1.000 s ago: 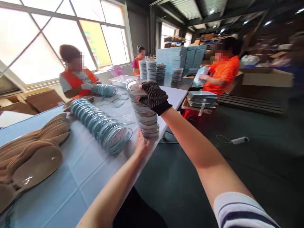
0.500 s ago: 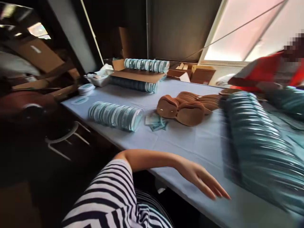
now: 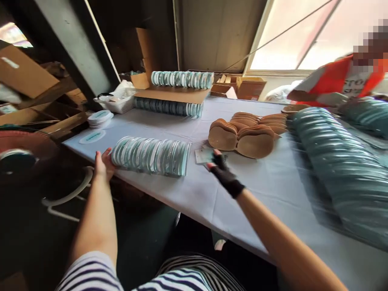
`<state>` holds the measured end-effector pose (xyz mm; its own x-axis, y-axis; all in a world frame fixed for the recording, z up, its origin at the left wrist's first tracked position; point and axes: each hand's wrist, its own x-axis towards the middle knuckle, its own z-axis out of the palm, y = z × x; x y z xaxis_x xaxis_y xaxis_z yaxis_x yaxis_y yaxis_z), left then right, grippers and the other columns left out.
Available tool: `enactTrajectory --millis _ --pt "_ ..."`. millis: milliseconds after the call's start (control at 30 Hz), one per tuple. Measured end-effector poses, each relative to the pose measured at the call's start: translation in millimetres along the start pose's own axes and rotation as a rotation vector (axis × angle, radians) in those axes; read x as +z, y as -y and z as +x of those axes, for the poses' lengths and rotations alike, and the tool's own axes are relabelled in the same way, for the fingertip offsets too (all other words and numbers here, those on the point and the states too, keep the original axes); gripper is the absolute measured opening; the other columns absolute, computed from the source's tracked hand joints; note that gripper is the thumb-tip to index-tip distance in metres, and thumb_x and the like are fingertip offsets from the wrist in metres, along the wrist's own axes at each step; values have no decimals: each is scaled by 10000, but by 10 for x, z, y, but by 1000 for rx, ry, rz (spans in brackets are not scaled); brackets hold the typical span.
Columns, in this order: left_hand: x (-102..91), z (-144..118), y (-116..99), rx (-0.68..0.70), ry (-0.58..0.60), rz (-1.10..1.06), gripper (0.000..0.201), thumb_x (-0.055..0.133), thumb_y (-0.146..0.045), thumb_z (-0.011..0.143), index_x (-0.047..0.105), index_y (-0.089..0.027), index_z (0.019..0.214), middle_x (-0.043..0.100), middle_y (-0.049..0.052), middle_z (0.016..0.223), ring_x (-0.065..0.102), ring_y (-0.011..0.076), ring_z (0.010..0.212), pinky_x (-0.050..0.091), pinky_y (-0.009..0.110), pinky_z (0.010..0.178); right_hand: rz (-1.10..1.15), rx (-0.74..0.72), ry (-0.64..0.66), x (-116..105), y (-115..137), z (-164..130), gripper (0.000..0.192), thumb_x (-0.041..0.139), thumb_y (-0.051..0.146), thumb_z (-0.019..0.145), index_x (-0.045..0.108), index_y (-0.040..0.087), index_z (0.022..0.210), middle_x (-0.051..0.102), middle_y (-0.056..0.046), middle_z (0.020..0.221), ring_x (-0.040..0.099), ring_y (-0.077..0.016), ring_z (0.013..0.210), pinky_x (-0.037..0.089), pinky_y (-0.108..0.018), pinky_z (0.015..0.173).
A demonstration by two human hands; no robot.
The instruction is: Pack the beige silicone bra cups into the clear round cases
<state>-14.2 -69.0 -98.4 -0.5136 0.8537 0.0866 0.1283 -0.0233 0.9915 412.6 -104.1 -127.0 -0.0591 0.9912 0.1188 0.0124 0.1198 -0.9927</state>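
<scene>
My left hand [image 3: 104, 162], bare, is at the left end of a row of clear round plastic packs [image 3: 150, 156] with white and teal edges. Its thumb and fingers are spread and seem to touch the end pack. To the right of that row, my right hand [image 3: 224, 174] wears a black fingerless glove. Its thumb and finger are apart, over or just beside small printed cards [image 3: 203, 156]; contact with the cards cannot be made out. Brown bra-shaped cup pieces [image 3: 254, 141] lie in overlapping rows just beyond it.
A long stack of teal-tinted clear plastic shells [image 3: 339, 169] covers the table's right side. At the back, more packs [image 3: 182, 79] lie on a cardboard flap [image 3: 172, 95]. A white basket [image 3: 125, 102] and round labels [image 3: 99, 117] are at left. Another person's orange vest [image 3: 333, 79] shows at right.
My left hand has swung from the table's front right to the left end of the pack row. My right hand has come into view by the cards. The camera view has shifted.
</scene>
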Motion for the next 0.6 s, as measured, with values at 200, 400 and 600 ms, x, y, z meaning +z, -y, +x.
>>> enactTrajectory --millis 200,400,600 --pt "128 -167 156 -4 286 -240 658 380 -800 861 700 -301 1146 745 -88 1145 484 300 1321 348 508 1125 -60 169 -38 746 -80 132 907 559 738 795 313 281 1539 286 -62 1623 202 -293 1529 153 -483 1255" --pt "411 -836 -273 159 516 -352 535 702 -657 741 705 -387 1203 659 -112 1320 370 366 1434 305 594 1179 -90 0 -206 -145 396 -578 815 557 751 797 441 324 1482 396 -7 1570 174 -266 1540 91 -464 1278" --pt "1011 -1926 95 -62 949 -315 725 862 -559 604 672 -380 1281 635 -1 1371 571 382 1277 436 535 1121 -224 184 -654 -1425 655 -1956 671 610 704 795 568 361 1370 512 -7 1490 333 -300 1481 210 -492 1269"
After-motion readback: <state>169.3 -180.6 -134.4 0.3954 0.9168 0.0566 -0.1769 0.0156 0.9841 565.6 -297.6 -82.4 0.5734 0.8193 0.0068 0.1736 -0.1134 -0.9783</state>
